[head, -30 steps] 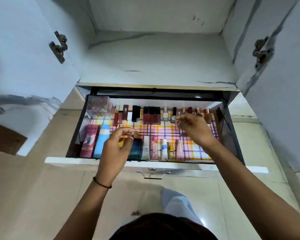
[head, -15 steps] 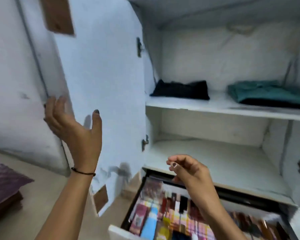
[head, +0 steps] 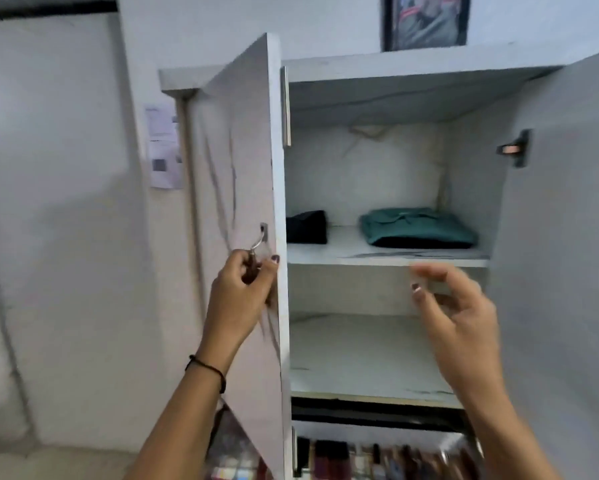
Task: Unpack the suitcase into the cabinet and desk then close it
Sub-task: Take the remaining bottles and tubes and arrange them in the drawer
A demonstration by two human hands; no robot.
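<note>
The cabinet (head: 395,74) fills the middle and right of the view, a pale marbled unit with both doors swung out. Its left door (head: 242,150) stands edge-on to the camera and carries the grip. The right door (head: 561,237) stands far across from the grip, wide open, with a dark hinge (head: 514,148) on its inner face. Just right of the grip and about level with it runs the upper shelf (head: 377,256). The lower shelf (head: 360,358) lies below the grip, and lower again the drawer (head: 377,432) stands pulled out with a row of small bottles (head: 395,459) inside (too blurred to tell apart). On the upper shelf a folded green garment (head: 419,226) lies well to the right of the grip, and a folded black garment (head: 306,226) sits nearer, just past the door's edge. High above the grip a framed picture (head: 426,22) stands on the cabinet top, and up to its left some papers (head: 163,147) are stuck on the wall. The left hand (head: 242,292) has its fingers curled round a curved metal pull (head: 260,239) fixed near the door's free edge, with the thumb laid against that edge. A dark band (head: 208,368) circles the wrist below. The right hand (head: 460,317) is raised to the right of the grip, in front of the shelf front, with its fingers loosely spread, blurred and holding nothing.
</note>
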